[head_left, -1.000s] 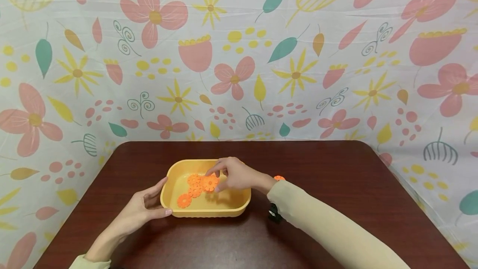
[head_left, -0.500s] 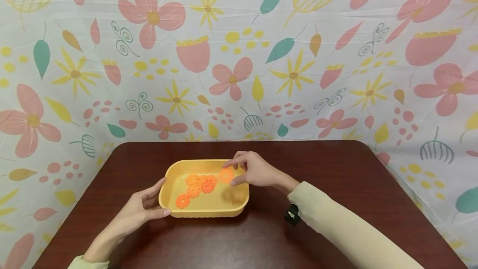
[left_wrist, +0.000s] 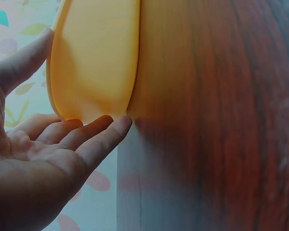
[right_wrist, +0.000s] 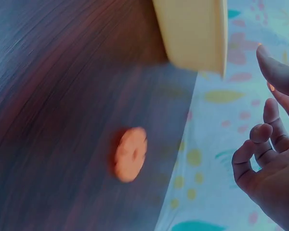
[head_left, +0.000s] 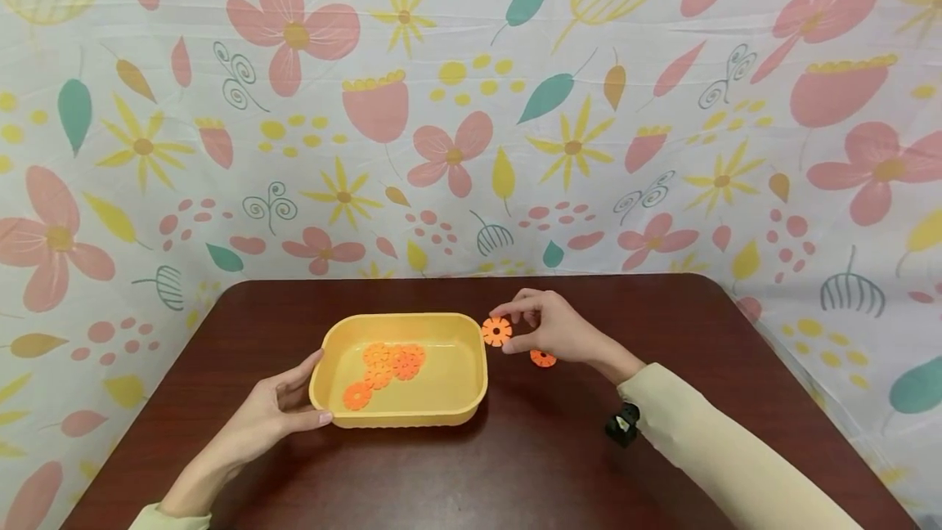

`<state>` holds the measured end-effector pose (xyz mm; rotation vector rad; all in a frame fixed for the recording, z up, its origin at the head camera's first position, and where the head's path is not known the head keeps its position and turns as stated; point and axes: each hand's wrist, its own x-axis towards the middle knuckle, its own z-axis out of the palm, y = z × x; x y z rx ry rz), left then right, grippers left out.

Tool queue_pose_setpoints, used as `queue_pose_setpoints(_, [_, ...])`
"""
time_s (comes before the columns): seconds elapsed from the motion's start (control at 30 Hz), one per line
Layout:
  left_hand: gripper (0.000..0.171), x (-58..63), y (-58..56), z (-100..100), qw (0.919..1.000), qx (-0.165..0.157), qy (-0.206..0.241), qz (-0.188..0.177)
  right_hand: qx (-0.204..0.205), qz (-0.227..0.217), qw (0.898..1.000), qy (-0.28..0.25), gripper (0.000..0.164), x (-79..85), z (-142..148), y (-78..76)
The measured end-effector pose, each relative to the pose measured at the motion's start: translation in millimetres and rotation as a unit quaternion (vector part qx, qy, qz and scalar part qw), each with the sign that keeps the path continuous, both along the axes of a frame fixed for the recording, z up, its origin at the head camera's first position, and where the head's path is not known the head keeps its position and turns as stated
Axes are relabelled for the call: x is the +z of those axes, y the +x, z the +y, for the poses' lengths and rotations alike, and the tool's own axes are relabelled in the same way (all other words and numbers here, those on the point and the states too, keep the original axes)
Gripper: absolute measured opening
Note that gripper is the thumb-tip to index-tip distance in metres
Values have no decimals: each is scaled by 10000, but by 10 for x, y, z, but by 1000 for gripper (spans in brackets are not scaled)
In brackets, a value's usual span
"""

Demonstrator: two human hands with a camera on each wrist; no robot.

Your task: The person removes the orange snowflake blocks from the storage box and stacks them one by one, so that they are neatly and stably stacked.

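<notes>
A yellow plastic tub (head_left: 408, 417) stands on the table with several orange slotted discs (head_left: 406, 366) lying flat inside, bunched towards its left half. My left hand (head_left: 257, 415) holds the tub's left end, thumb at the near corner and fingers along the side; the left wrist view shows the fingertips against the tub's end. Just beyond the tub's right rim, my right hand (head_left: 561, 327) pinches one flower-shaped orange interlocking disc (head_left: 491, 340) between thumb and forefinger. Only an orange sliver of it shows in the right wrist view. Below that hand, another loose disc (right_wrist: 128, 161) lies on the table.
The dark red-brown table (head_left: 441, 481) has rounded far corners. Behind it hangs a white cloth (head_left: 471, 235) with printed flowers and leaves. A small black device (head_left: 623, 425) is on the right wrist beside the pale sleeve (head_left: 706, 440).
My right hand has lifted a disc out of the tub and carried it rightward past the rim. My left hand has stayed on the tub's left end. The view has shifted slightly.
</notes>
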<state>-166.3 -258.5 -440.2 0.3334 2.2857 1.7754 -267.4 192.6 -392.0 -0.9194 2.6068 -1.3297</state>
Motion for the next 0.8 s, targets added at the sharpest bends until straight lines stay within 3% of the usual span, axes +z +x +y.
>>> queue_pose_setpoints(0.33, [94,8,4,-7,9997,46,-218,118,-621,93,9979,141,44,-205,485,-42])
queue_pose_setpoints(0.8, [94,13,10,-2,9998,17,-155,146,-677,-212,9973,206,42,-475,821,4])
